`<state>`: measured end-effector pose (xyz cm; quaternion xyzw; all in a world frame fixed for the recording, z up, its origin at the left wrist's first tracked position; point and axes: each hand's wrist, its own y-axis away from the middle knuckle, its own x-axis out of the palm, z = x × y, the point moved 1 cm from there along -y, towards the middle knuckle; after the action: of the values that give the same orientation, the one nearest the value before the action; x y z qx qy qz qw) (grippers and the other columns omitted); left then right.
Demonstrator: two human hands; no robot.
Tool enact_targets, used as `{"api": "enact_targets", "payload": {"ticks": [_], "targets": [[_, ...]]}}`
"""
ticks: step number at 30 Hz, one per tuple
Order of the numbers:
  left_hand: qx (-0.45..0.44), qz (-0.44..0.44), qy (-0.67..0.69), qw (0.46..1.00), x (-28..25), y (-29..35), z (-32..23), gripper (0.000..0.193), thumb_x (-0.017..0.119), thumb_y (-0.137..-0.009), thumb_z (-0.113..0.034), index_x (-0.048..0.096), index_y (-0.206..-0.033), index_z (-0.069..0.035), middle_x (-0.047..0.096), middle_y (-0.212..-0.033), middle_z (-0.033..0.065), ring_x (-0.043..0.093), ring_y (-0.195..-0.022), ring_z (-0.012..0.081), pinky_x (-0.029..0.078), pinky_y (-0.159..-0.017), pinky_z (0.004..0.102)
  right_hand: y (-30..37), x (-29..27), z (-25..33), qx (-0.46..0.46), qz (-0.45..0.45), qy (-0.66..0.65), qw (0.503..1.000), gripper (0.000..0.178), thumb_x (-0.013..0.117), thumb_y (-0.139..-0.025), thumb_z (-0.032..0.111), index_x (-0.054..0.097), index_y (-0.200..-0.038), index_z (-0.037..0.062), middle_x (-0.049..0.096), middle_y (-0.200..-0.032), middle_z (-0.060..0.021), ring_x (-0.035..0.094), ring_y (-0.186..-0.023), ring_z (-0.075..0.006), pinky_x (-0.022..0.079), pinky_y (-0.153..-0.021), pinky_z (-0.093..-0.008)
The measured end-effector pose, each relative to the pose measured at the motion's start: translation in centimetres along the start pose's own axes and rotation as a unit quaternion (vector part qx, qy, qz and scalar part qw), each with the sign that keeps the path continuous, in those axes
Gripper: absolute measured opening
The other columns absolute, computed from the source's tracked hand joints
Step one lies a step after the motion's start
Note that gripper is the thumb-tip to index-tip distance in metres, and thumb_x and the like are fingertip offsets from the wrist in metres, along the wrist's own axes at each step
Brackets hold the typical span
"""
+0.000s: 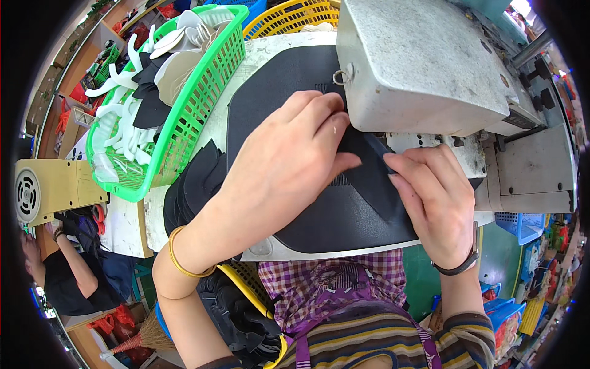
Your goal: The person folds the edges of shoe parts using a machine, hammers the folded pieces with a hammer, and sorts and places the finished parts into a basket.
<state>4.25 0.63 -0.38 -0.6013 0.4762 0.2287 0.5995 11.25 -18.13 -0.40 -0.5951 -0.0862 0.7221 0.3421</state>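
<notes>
A dark, thin, flexible cut piece [375, 178] lies over a smooth black work surface [264, 98], beside a grey metal machine head [424, 67]. My right hand [436, 197] pinches the piece's right edge between thumb and fingers. Close against the machine head, my left hand [295, 141] has its fingers bent down on the far end of the piece, with the thumb sticking out. Its fingertips are partly hidden. Left of my forearm rests a pile of black cut pieces [196, 181].
A green basket [196, 92] holding white and black shaped parts stands at the left. Behind it is a yellow basket [289, 17]. Below the table edge, another yellow-rimmed basket [249, 286] holds black pieces. A co-worker's arm [77, 264] shows at far left, near a cream machine [58, 187].
</notes>
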Motion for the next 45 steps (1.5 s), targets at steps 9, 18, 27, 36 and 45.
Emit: {"api": "enact_targets", "payload": {"ticks": [9,18,27,36,45], "targets": [[0.007,0.025,0.011,1.000,-0.2,-0.1,0.3,0.031,0.066,-0.075,-0.014,0.059,-0.097,0.006,0.056,-0.104,0.0149,0.053,-0.100,0.0278,0.046,-0.086,0.0340,-0.1,0.3,0.1,-0.003,0.055,-0.012,0.998,0.035,0.070,-0.067,0.000,0.062,-0.100,0.0019,0.051,-0.086,-0.0082,0.051,-0.077,-0.0253,0.044,-0.067,-0.0344],[0.043,0.010,0.028,0.999,0.0,0.0,0.8,0.022,0.066,-0.073,-0.012,0.060,-0.090,0.001,0.058,-0.101,0.0100,0.055,-0.101,0.0248,0.048,-0.082,0.0315,-0.2,0.1,0.3,0.006,0.076,-0.003,0.997,0.038,0.067,-0.069,0.000,0.065,-0.107,0.0043,0.049,-0.083,-0.0073,0.048,-0.077,-0.0242,0.041,-0.070,-0.0348],[0.031,-0.019,0.062,0.997,-0.5,0.6,0.6,0.027,0.073,-0.067,-0.013,0.066,-0.091,-0.002,0.061,-0.096,0.0093,0.060,-0.091,0.0297,0.050,-0.073,0.0357,-0.4,0.1,0.6,0.003,0.098,0.044,0.994,0.048,0.066,-0.068,0.000,0.061,-0.115,0.0057,0.050,-0.089,-0.0081,0.048,-0.081,-0.0251,0.040,-0.074,-0.0366],[0.022,0.035,-0.015,0.999,-0.9,1.0,-0.4,0.053,0.071,-0.067,-0.036,0.063,-0.105,0.000,0.055,-0.109,0.0120,0.054,-0.102,0.0310,0.047,-0.081,0.0378,-0.3,0.1,0.6,0.014,0.099,0.042,0.994,0.050,0.066,-0.067,0.000,0.060,-0.116,0.0063,0.050,-0.090,-0.0082,0.048,-0.081,-0.0251,0.040,-0.074,-0.0370],[-0.040,0.098,-0.071,0.992,-0.8,0.9,-1.5,0.075,0.056,-0.073,-0.063,0.059,-0.110,0.002,0.048,-0.116,0.0158,0.042,-0.112,0.0331,0.034,-0.092,0.0422,0.0,0.3,0.0,-0.009,0.095,0.041,0.995,0.044,0.067,-0.070,0.007,0.061,-0.114,0.0057,0.049,-0.092,-0.0058,0.048,-0.085,-0.0232,0.037,-0.071,-0.0345]]}}
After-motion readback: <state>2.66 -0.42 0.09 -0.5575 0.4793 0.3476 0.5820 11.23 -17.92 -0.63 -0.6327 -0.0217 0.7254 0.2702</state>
